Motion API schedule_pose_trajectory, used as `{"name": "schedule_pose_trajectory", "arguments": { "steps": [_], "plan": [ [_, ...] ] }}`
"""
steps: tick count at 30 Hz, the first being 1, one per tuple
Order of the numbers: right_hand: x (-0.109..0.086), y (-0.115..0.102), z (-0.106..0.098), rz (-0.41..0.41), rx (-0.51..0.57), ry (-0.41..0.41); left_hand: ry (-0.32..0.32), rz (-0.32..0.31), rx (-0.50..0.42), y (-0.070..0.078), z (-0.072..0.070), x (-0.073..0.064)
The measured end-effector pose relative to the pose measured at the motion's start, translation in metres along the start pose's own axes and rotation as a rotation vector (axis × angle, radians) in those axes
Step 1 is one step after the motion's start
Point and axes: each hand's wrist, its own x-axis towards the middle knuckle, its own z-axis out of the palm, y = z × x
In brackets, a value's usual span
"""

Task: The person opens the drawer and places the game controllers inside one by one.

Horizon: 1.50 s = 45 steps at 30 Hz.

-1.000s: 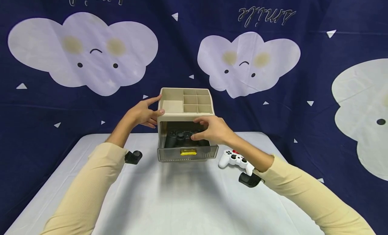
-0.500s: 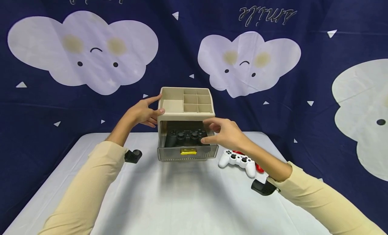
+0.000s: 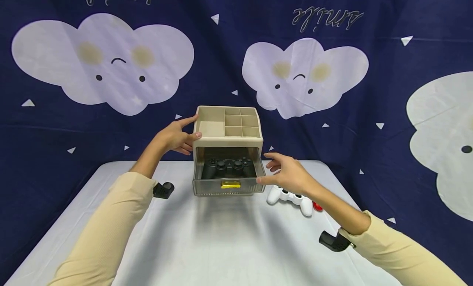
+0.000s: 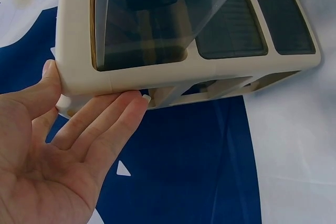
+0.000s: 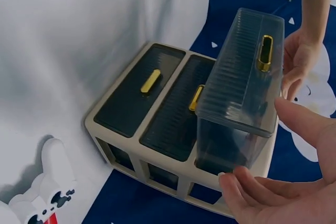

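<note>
A cream desktop organizer (image 3: 228, 141) stands on the table with its top smoky, clear drawer (image 3: 210, 187) pulled out. Inside that drawer lies a black game controller (image 3: 229, 167). My left hand (image 3: 175, 137) rests against the organizer's left side, thumb at the top front edge; its fingers (image 4: 100, 121) lie extended along the side in the left wrist view. Beside the drawer's right side is my right hand (image 3: 288, 171), fingers loosely bent and holding nothing. Its thumb (image 5: 299, 121) is close to the drawer's front corner; whether it touches is unclear.
A white game controller (image 3: 292, 199) lies on the white table (image 3: 221, 245), right of the organizer, with a red object (image 3: 317, 207) partly hidden behind it. Two closed drawers (image 5: 135, 90) sit below the open one. A dark blue cloud-print curtain (image 3: 218, 52) hangs behind.
My right hand has moved right, from above the black controller in the drawer to outside the drawer's right side. The left hand, organizer and drawer have stayed put.
</note>
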Motion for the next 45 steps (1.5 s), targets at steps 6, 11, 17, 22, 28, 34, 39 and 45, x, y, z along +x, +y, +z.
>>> {"name": "schedule_pose_trajectory", "arguments": {
  "steps": [6,11,17,22,28,34,39,45],
  "plan": [
    [-0.002,0.006,0.011,-0.004,0.029,-0.050,-0.002,-0.003,0.003,0.000,0.000,-0.001],
    [-0.004,0.010,0.019,-0.008,0.068,-0.077,-0.003,-0.007,-0.004,-0.001,0.000,-0.001],
    [-0.006,0.011,0.023,-0.005,0.081,-0.070,0.005,-0.006,-0.001,0.000,0.000,-0.001],
    [-0.007,0.010,0.025,-0.003,0.044,-0.057,0.002,-0.001,-0.003,0.000,0.000,0.000],
    [-0.008,0.008,0.026,0.010,0.029,-0.051,0.000,-0.005,-0.003,0.000,0.000,0.000],
    [-0.007,0.007,0.024,0.025,0.029,-0.048,0.001,-0.002,-0.007,0.001,0.000,-0.001],
    [-0.003,0.005,0.024,0.029,0.023,-0.035,0.001,-0.006,-0.009,0.001,0.000,-0.001],
    [0.002,0.003,0.022,0.037,0.010,-0.015,0.003,-0.012,-0.004,0.002,0.000,-0.001]
  ]
}}
